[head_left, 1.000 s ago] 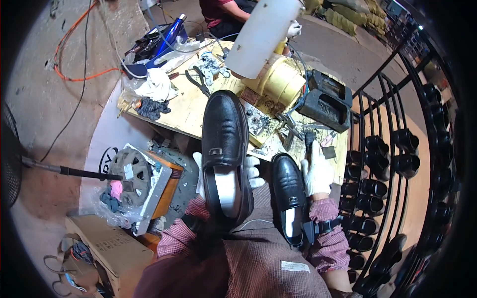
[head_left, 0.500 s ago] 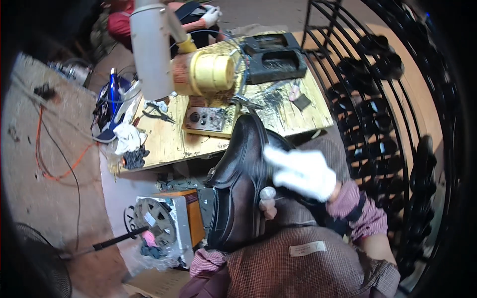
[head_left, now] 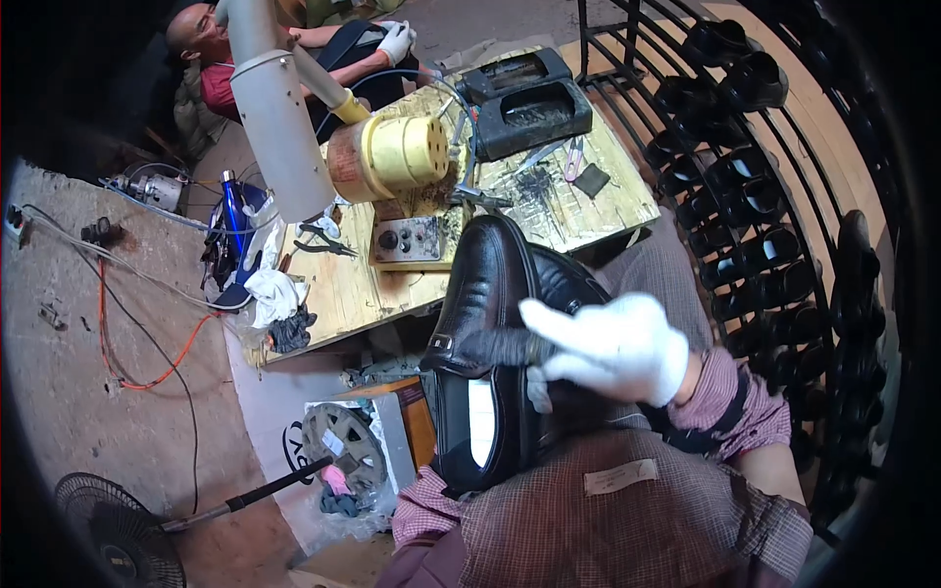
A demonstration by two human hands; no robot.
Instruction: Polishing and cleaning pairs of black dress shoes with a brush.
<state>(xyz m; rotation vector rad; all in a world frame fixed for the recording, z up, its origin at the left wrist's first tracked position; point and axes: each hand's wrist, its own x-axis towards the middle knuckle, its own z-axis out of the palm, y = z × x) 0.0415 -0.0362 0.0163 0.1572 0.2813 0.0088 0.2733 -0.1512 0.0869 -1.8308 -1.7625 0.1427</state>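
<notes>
A black leather slip-on shoe [head_left: 477, 284] lies across my lap, toe pointing away, with a pale insole [head_left: 481, 421] showing in its opening. My left hand [head_left: 538, 390] is mostly hidden beneath the shoe; only fingertips show, curled round its right side. In a white glove, my right hand [head_left: 622, 348] grips a dark brush [head_left: 500, 346], somewhat blurred. The brush's head lies across the shoe's upper, near the opening and a small metal ornament [head_left: 441, 343]. Another black shoe [head_left: 564, 282] rests just to the right, partly covered by the first shoe and my right hand.
Ahead stands a stained wooden table [head_left: 363, 294] with a yellow nozzle [head_left: 407, 157], a control box [head_left: 407, 240], pliers [head_left: 325, 242] and a black tray [head_left: 534, 118]. A rack of black shoes [head_left: 745, 196] stands right, a fan [head_left: 118, 534] lower left. A person [head_left: 265, 69] sits beyond.
The shoe has tilted, so its opening and pale insole now show. My right hand has shifted slightly right and down, and the brush now shows across the upper. The view has shifted too.
</notes>
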